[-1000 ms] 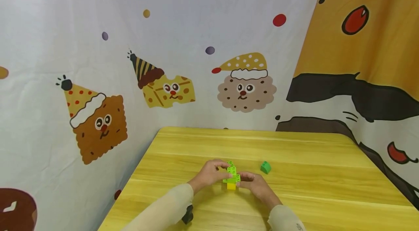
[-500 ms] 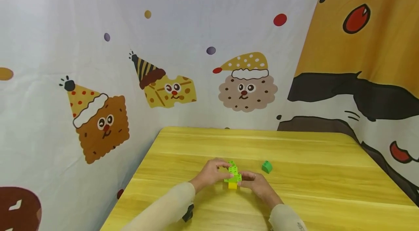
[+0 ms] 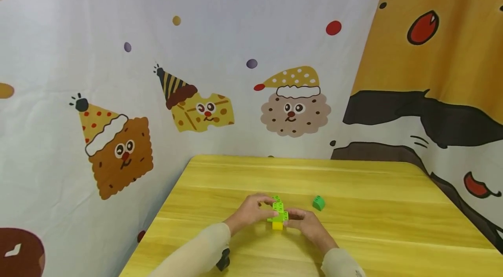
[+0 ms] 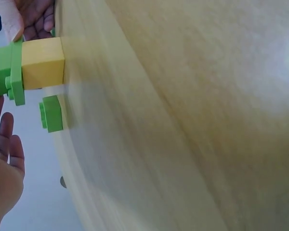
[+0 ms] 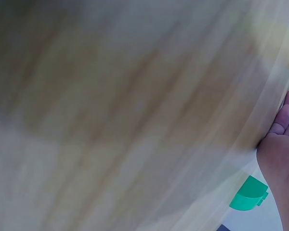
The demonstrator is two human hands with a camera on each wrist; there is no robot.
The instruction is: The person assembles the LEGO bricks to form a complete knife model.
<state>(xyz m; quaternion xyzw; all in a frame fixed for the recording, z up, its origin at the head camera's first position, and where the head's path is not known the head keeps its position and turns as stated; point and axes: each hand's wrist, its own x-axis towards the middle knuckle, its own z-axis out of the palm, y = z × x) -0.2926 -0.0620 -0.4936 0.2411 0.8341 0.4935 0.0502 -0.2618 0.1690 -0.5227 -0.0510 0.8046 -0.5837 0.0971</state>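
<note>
A small stack of toy building bricks stands on the table between both hands. Its base is a yellow brick [image 3: 277, 226], with a flat light green brick [image 4: 17, 72] across it and a taller light green brick [image 3: 278, 207] on top. My left hand [image 3: 251, 210] pinches the upper green brick between thumb and fingers. From the other side, my right hand [image 3: 308, 223] holds the right end of the flat brick, thumb in front. Beyond the stack a separate light green brick [image 4: 52, 114] sits on the table. Most of the right hand's grip is outside the right wrist view.
A darker green curved brick [image 3: 318, 203] lies on the wooden table [image 3: 373, 207], behind and right of the right hand. Below the left sleeve a black object [image 3: 223, 259] is partly hidden. A printed cloth [image 3: 220, 50] hangs behind the table.
The head view has shifted slightly. Both hands stay at the brick stack with nearly the same hold; the curved brick has not moved.
</note>
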